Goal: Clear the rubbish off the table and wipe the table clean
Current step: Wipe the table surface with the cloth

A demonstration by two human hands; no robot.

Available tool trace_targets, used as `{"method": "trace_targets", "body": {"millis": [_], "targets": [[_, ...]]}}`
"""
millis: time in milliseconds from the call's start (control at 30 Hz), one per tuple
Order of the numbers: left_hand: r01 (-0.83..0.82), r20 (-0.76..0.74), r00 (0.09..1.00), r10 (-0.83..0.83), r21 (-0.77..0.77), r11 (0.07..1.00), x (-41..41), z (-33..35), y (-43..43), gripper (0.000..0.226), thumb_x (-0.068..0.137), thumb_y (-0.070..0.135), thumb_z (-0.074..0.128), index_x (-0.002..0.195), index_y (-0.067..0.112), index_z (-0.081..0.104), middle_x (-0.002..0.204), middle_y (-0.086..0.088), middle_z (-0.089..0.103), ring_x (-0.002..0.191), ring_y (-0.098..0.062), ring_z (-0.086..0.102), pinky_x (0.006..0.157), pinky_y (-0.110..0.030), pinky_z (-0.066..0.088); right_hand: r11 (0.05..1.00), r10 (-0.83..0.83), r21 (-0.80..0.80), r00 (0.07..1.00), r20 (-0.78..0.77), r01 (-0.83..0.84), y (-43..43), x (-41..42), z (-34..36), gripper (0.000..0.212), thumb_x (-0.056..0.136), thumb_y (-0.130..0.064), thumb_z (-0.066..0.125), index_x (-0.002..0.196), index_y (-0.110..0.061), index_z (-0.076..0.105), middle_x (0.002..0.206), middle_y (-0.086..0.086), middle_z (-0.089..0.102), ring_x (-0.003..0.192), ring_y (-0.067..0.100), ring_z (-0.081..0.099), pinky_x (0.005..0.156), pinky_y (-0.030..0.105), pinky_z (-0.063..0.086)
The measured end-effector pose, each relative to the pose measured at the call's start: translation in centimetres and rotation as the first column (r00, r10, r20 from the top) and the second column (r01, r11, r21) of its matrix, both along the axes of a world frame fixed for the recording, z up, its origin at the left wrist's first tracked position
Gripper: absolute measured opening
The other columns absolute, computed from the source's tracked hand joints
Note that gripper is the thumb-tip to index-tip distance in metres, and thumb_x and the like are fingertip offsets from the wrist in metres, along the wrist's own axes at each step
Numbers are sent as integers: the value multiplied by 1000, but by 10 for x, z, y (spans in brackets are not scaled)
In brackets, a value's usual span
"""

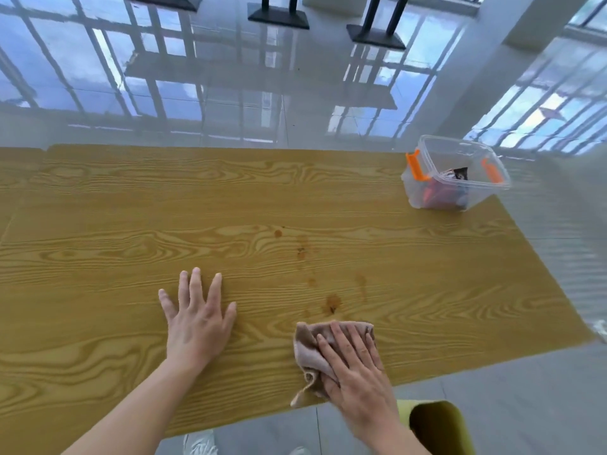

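Observation:
A wood-grain table (131, 198) fills the view. My right hand (358, 372) presses flat on a beige cloth (312, 348) near the table's front edge. Just beyond the cloth lie brown stains (333, 303), with smaller spots (301, 249) trailing toward the table's middle. My left hand (195, 318) rests flat on the bare wood to the left, fingers spread, holding nothing. At the far right corner stands a clear plastic box (423, 192) with orange clips, and crumpled wrappers (446, 188) lie inside it.
A yellow-green bin (456, 418) stands on the floor below the front edge, beside my right wrist. The glossy tiled floor (295, 103) beyond the table reflects windows. Black table bases (376, 36) stand at the far back.

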State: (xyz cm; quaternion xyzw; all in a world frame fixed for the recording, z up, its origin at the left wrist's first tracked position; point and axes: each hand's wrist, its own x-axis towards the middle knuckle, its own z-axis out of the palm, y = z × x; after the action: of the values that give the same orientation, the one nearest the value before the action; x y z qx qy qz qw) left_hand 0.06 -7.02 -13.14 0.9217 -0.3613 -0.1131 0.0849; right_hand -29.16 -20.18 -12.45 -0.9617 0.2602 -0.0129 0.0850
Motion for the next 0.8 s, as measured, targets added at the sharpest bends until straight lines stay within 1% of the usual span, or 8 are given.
{"method": "trace_targets", "body": {"millis": [100,267,333,400,500,667,733,800], "targets": [[-28,29,999,27,37,999,-7,-4,-10,78,92,69,11,156,25,0,164,-15,-10,148,-31,-22,115,-61,-17,974,-225,-15,972,-64,225,-45,-16,-2,61,101,-54,22,157,-27,21,166,-1,13,153,24,7,118,52,16],[-33,70,997,28,72,997,-9,-7,-9,83,88,72,0,156,25,-6,164,-14,-12,148,-29,-24,116,-60,-14,848,-528,-19,844,-94,529,-98,2,-9,69,95,-65,6,157,-34,13,166,-3,4,153,22,-5,122,52,4],[-32,83,996,26,72,997,-9,-8,-9,83,88,73,1,157,25,-3,165,-14,-9,149,-30,-20,117,-61,-11,866,-501,-37,860,-100,500,-80,8,-10,64,98,-62,12,156,-38,7,166,0,0,152,27,-7,121,55,3],[-30,93,995,24,58,998,-10,-8,-9,84,89,73,5,157,24,4,165,-15,-2,150,-31,-14,117,-62,-7,946,-324,-41,940,-110,321,-47,1,-7,63,100,-59,20,157,-36,3,167,3,-2,152,31,-7,120,57,4],[-31,104,994,26,50,998,-9,-11,-6,84,89,73,7,157,24,9,165,-15,2,151,-31,-10,118,-62,-4,990,-143,-32,980,-138,140,-56,-18,-1,64,100,-60,13,158,-33,7,167,1,0,153,28,-6,119,55,8],[-40,128,991,35,37,998,-9,-12,-9,84,89,72,10,157,24,13,164,-15,6,151,-31,-6,118,-61,-3,838,-542,-16,829,-135,545,-140,9,-4,71,92,-66,4,156,-37,10,167,-2,2,152,25,-6,121,51,-1],[-45,129,991,39,45,998,-10,-11,-8,84,88,72,10,157,24,14,164,-15,6,151,-31,-5,118,-61,-2,835,-543,11,826,-151,550,-123,28,-3,67,93,-66,2,155,-42,8,166,-3,-4,152,27,-11,121,53,-4],[-46,134,990,39,49,998,-10,-11,-8,84,88,72,10,157,24,14,164,-15,7,151,-31,-5,118,-61,-1,919,-389,19,915,-110,393,-79,31,-3,59,98,-62,8,154,-45,6,166,-3,-6,151,28,-13,120,55,-1]]}}
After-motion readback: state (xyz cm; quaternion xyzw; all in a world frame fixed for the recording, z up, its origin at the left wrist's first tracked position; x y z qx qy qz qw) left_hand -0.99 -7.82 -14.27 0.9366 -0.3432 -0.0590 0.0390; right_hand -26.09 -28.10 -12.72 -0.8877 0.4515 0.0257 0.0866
